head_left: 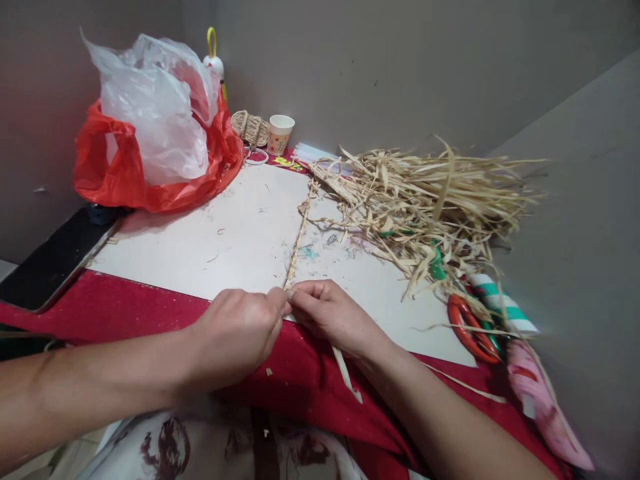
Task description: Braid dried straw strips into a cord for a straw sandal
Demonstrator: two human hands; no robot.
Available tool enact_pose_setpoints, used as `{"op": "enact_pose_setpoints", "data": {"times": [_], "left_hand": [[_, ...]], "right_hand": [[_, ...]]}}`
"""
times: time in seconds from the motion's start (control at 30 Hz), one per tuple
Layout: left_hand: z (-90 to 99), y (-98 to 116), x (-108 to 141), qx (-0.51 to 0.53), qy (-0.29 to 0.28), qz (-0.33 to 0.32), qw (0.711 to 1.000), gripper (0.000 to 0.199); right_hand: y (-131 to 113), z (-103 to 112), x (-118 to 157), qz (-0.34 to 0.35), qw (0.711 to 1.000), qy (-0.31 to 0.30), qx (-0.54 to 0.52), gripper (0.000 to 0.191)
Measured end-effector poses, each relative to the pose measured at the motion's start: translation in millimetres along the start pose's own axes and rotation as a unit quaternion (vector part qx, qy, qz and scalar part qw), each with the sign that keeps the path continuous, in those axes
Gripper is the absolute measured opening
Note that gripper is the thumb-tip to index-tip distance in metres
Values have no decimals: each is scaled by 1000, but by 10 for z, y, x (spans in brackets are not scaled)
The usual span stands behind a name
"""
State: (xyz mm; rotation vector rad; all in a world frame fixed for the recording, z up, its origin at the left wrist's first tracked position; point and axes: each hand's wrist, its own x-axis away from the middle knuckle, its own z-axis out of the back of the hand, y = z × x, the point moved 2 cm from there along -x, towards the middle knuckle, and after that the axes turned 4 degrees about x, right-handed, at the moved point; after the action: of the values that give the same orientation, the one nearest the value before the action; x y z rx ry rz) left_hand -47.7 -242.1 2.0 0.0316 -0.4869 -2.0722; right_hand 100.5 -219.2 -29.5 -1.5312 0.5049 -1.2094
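A thin plaited straw cord [296, 250] runs down the white board, and its near end goes between my hands at the board's front edge. My left hand [240, 330] is closed, with thumb and fingers pinched at the cord's end. Fingertips of my right hand [333, 313] pinch the cord at the same spot, touching the left. Below the right palm a pale stick with a notched tip, like a crochet hook [346, 375], sticks out toward me. Its other end is hidden by the hand. The exact grip on the straw is partly hidden.
A heap of dry straw [440, 193] covers the right back of the white board [230, 227]. Red scissors handles [470, 327] and a pink pouch [540, 393] lie at right. Plastic bags [155, 133], a paper cup [281, 133] and a black phone-like slab [50, 260] stand around.
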Motion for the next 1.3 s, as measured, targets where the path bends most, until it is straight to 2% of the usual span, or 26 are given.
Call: {"op": "enact_pose_setpoints", "data": {"times": [0.1,0.2,0.33,0.43,0.53,0.57,0.6,0.63,0.67,0.7,0.73,0.77,0.83,0.87,0.93,1.03,1.13,1.23,1.3], "left_hand": [[-113,43,57,-44,-4,-38,998,25],[-239,39,77,-100,17,-58,993,32],[-333,63,127,-152,48,-74,984,35],[-269,107,209,-142,34,-103,984,28],[-74,80,246,-49,-48,-111,991,17],[9,47,229,-2,-62,-97,993,20],[101,3,192,56,-36,-69,995,25],[186,-50,141,110,17,-32,993,26],[248,-103,81,165,77,5,983,25],[274,-148,15,226,112,35,967,24],[260,-175,-55,299,109,49,947,24],[213,-184,-124,375,69,54,923,24],[70,-166,-228,493,-49,80,865,27],[0,-153,-257,516,-96,106,845,30],[-88,-137,-286,510,-119,132,842,35],[-93,-129,-300,474,-62,78,875,39],[-61,-148,-307,462,-47,48,884,38],[-32,-181,-319,487,-35,60,871,31],[-27,-195,-319,529,-38,81,844,26]], "right_hand": [[-30,-34,17,-28,996,-29,-82,31],[-64,-58,33,-55,988,-55,-131,30],[-84,-70,44,-49,991,-48,-118,27],[-76,-70,44,-47,992,-47,-108,25],[-61,-57,40,-54,992,-43,-105,26],[-57,-53,38,-52,992,-44,-107,26],[-53,-50,37,-49,992,-48,-110,26],[-49,-47,36,-43,991,-51,-113,25],[-46,-46,35,-35,991,-55,-116,25],[-42,-43,34,-29,991,-56,-116,25],[-38,-41,33,-23,991,-57,-115,25],[-37,-40,33,-17,992,-59,-114,25],[-43,-42,33,-4,991,-71,-110,26],[-50,-45,35,3,991,-79,-106,28],[-70,-52,37,14,992,-91,-91,31],[-99,-55,38,26,994,-86,-58,34],[-119,-47,39,51,996,-72,-6,33],[-135,-27,53,88,992,-23,84,27],[-142,-24,73,105,984,10,147,24]]}}
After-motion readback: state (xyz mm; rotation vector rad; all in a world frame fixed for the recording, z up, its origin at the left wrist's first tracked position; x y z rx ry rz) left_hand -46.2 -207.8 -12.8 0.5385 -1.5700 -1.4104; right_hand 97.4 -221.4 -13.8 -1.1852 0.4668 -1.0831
